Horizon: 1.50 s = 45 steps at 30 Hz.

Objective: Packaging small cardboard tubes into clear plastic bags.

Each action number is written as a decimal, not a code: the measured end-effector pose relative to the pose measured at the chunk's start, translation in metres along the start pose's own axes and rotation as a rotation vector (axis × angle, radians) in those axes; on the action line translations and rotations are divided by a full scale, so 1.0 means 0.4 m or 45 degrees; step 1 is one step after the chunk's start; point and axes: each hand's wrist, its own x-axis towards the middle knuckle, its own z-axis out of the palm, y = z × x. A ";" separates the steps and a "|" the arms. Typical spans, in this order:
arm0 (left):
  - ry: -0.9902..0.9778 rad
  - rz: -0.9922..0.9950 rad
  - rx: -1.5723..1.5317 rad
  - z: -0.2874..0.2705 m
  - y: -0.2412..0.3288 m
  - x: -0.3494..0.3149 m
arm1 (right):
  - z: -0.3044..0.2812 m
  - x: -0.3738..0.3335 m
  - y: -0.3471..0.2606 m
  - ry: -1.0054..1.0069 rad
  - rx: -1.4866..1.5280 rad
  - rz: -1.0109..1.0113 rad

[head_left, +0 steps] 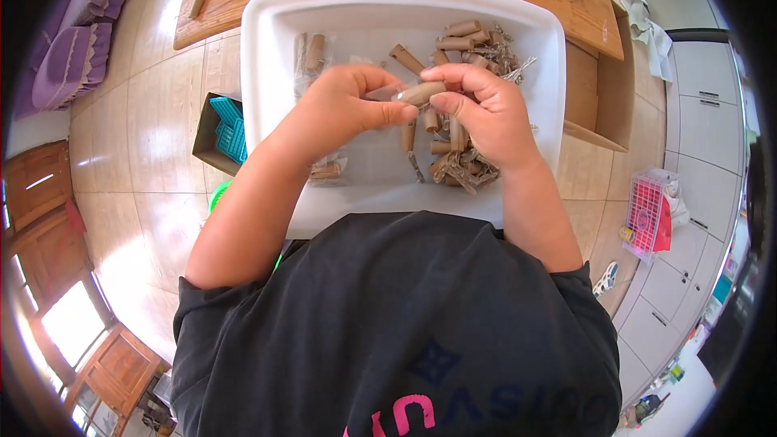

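Above the middle of a white plastic tub (pixel 550 40), both my hands meet at a short brown cardboard-like tube (pixel 420 95). My right hand (pixel 486 105) pinches its right end between thumb and fingers. The fingers of my left hand (pixel 356 101) close at its left end, where something pale or clear shows; what that is stays too small to make out. Beneath my right hand lies a pile of similar brown tubes (pixel 457 136), several with dry, straw-coloured twisted cord (pixel 469 171). Tubes in clear plastic wrapping (pixel 328 170) lie on the tub's left side.
The tub stands against a wooden table (pixel 218 8) with more tubes and cord on it. A box holding a teal plastic basket (pixel 231 129) sits on the floor at left. An open cardboard box (pixel 603 105) is at right, and a pink wire cage (pixel 645 214) stands by grey cabinets.
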 end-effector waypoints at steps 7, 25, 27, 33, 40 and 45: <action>-0.100 -0.163 -0.419 0.005 -0.015 0.012 | 0.005 0.004 0.025 0.184 -0.051 -0.044; -0.019 -0.103 -0.517 0.006 -0.037 0.023 | 0.026 -0.002 0.005 0.182 -0.257 -0.266; 0.008 -0.105 -0.552 0.012 -0.030 0.023 | 0.035 -0.010 0.006 0.081 -0.217 -0.105; 0.040 -0.143 -0.849 0.029 -0.025 0.019 | 0.048 -0.001 0.018 0.115 0.018 -0.063; -0.019 -0.124 -0.928 0.037 -0.025 0.014 | 0.034 0.002 0.023 0.202 0.003 -0.167; 0.129 0.002 -0.699 0.046 -0.028 0.016 | 0.036 -0.001 0.010 0.166 0.150 -0.059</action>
